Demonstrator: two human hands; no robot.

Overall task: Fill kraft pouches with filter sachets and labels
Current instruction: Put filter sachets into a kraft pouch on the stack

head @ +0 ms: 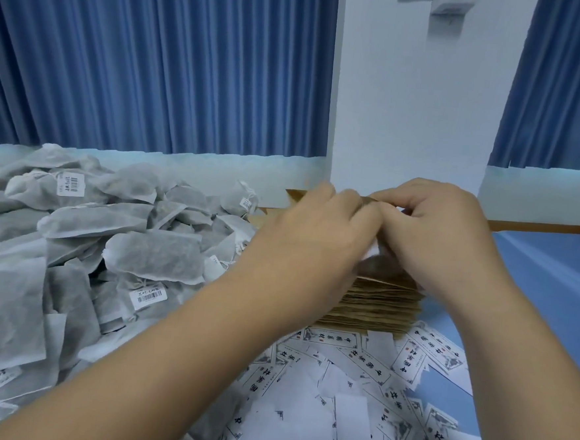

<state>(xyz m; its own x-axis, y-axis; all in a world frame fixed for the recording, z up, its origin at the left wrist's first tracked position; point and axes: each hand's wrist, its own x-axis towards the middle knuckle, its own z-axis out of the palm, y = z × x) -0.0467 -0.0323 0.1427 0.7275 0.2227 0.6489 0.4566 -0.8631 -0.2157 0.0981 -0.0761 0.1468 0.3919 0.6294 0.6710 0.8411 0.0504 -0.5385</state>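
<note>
You're pinching the top kraft pouch (373, 205) with both left hand (319, 228) and right hand (435, 226) fingers clamped on its mouth atop the pouch stack (379, 301), so spread it wide before reaching for the filter sachets (149, 251).

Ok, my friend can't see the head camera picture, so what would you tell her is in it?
Two hands, left and right, meet over a stack of kraft pouches, pinching the top of one pouch. A big heap of grey filter sachets lies to the left, and white printed labels are scattered in front on a blue table.
</note>
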